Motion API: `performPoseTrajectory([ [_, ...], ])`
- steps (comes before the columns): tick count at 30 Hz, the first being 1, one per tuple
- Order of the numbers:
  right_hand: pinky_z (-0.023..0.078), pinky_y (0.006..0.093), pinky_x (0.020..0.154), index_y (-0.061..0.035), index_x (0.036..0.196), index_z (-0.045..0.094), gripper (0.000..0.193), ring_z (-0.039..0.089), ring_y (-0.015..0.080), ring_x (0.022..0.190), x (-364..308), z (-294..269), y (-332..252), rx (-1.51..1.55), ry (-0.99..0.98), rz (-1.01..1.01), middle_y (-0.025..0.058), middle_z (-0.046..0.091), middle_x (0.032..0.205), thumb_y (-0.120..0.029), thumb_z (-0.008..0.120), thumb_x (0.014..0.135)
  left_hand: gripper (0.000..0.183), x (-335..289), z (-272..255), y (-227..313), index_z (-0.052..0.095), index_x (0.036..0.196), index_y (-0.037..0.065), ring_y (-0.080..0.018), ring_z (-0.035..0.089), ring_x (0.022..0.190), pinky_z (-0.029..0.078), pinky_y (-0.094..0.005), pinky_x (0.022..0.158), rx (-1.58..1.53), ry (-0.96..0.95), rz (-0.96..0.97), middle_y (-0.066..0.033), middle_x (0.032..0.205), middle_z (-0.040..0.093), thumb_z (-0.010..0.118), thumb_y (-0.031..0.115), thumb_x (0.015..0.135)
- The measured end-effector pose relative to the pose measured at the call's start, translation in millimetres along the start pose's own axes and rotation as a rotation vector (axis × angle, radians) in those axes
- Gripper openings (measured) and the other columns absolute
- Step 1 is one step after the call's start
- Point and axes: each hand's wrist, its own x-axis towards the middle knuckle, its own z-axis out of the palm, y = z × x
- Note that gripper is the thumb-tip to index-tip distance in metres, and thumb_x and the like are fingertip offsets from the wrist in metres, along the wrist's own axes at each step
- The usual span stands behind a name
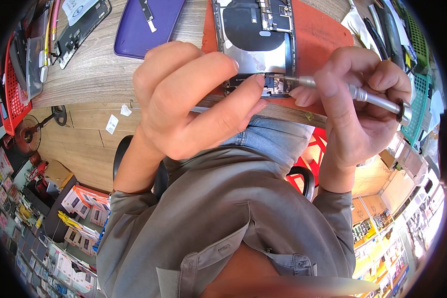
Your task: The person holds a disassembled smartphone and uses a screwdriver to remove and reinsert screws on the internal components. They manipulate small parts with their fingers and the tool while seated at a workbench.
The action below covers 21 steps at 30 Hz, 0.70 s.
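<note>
An opened phone (256,49), its inner parts bare, lies on an orange-red mat (315,30) near the table's front edge. My left hand (188,102) is curled over the phone's lower left corner, fingertips at its lower end. Whether those fingers also pinch a small part cannot be seen. In my right hand (355,99) is a slim silver screwdriver (375,98), held nearly level between thumb and fingers. Its tip points left and meets the small parts at the phone's lower end, close to my left fingertips.
On the left of the wooden table (92,79) lie a purple tray (136,37) with a small metal part and a black phone panel (87,37). A red basket (16,92) stands at the left edge. Tools (382,30) and a teal basket (418,107) are at the right.
</note>
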Motion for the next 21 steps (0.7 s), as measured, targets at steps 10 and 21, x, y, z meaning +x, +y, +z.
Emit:
performPoseTrajectory([
  [10, 0.066, 0.0331, 0.062, -0.0024, 0.121, 0.036, 0.05, 0.074, 0.0259, 0.065, -0.1, -3.1, -0.5, -0.005, -0.022, 0.017, 0.0282, 0.067, 0.103, 0.016, 0.069, 0.088, 0.025, -1.5, 6.3, -1.2, 0.085, 0.1, 0.014, -0.0247, 0.056, 0.071, 0.047, -0.0323, 0.057, 0.044, 0.06, 0.059, -0.0117, 0.11, 0.054, 0.088, 0.024, 0.077],
  [21, 0.064, 0.0318, 0.061, -0.0024, 0.121, 0.037, 0.05, 0.074, 0.0245, 0.065, 0.2, -3.2, 0.7, -0.021, -0.03, 0.004, 0.0281, 0.067, 0.101, 0.016, 0.07, 0.088, 0.022, -0.2, 6.9, -2.4, 0.085, 0.1, 0.013, -0.0225, 0.054, 0.066, 0.043, -0.0309, 0.052, 0.023, 0.058, 0.067, -0.0118, 0.11, 0.053, 0.087, 0.022, 0.08],
])
